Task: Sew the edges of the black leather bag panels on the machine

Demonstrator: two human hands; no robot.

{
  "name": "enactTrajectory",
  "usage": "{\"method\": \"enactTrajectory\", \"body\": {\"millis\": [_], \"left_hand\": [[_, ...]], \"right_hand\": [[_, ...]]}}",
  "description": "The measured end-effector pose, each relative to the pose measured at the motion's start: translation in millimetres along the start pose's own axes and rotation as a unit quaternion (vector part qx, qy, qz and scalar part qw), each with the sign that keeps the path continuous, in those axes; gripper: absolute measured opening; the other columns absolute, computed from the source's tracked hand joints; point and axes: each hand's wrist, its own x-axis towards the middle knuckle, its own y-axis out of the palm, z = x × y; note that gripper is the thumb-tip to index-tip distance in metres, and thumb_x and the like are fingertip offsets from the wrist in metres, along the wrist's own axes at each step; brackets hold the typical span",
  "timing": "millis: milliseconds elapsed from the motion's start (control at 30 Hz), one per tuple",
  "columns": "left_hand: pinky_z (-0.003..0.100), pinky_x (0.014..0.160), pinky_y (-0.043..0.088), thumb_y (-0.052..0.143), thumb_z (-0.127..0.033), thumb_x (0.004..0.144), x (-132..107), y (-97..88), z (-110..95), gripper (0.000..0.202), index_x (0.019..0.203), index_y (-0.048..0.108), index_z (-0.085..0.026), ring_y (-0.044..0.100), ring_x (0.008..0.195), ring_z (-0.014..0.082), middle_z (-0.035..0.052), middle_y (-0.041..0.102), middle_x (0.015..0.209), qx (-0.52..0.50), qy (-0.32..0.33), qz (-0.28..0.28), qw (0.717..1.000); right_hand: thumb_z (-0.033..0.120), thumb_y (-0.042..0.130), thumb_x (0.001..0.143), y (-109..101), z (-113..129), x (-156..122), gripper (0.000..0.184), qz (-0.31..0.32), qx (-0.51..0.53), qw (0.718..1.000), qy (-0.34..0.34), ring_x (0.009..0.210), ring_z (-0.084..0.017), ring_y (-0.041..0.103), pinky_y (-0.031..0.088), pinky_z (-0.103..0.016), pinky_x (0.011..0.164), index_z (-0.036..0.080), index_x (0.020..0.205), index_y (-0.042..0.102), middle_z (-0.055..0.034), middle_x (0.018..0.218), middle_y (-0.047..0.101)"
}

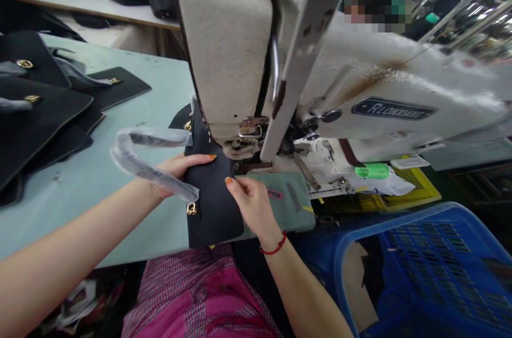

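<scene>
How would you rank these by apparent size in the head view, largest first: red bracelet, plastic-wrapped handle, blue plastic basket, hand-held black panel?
1. Blue plastic basket
2. Black panel
3. Plastic-wrapped handle
4. Red bracelet

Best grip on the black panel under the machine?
Probably pinch the black panel by its near edge, from the camera side: it lies flat, that edge is free, the machine head crowds the far side, and the wrapped handle loops out left.
</scene>
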Motion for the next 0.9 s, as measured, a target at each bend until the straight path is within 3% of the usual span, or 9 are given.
{"method": "enactTrajectory", "body": {"millis": [400, 667, 900], "left_hand": [[0.045, 0.071, 0.063, 0.078, -0.016, 0.069, 11, -6.4, -3, 0.047, 0.114, 0.070, -0.007, 0.076, 0.074, 0.0307, 0.0185, 0.077, 0.097, 0.005, 0.046, 0.028, 0.999], [0.041, 0.065, 0.064, 0.079, -0.012, 0.064, 15, -7.7, -7, 0.024, 0.086, 0.073, -0.008, 0.073, 0.060, 0.0251, 0.0106, 0.076, 0.067, -0.016, 0.043, 0.026, 0.999], [0.042, 0.069, 0.063, 0.076, -0.014, 0.069, 15, -7.5, -7, 0.034, 0.101, 0.073, -0.007, 0.075, 0.068, 0.0258, 0.0138, 0.078, 0.080, -0.010, 0.046, 0.043, 0.998]], "right_hand": [[0.049, 0.053, 0.092, 1, -1, 7, 0.048, -0.013, 0.002, 1.000, -0.015, 0.058, -0.009, 0.026, 0.020, -0.025, 0.053, 0.018, 0.059, 0.037, 0.0037, 0.061, 0.026], [0.048, 0.053, 0.091, 3, 2, 12, 0.049, -0.028, -0.006, 0.999, -0.024, 0.057, -0.009, 0.025, 0.019, -0.025, 0.052, 0.019, 0.058, 0.032, 0.0041, 0.060, 0.025], [0.049, 0.052, 0.092, 3, 3, 14, 0.049, -0.032, -0.010, 0.999, -0.021, 0.058, -0.009, 0.027, 0.020, -0.025, 0.052, 0.019, 0.058, 0.034, 0.0039, 0.060, 0.026]]}}
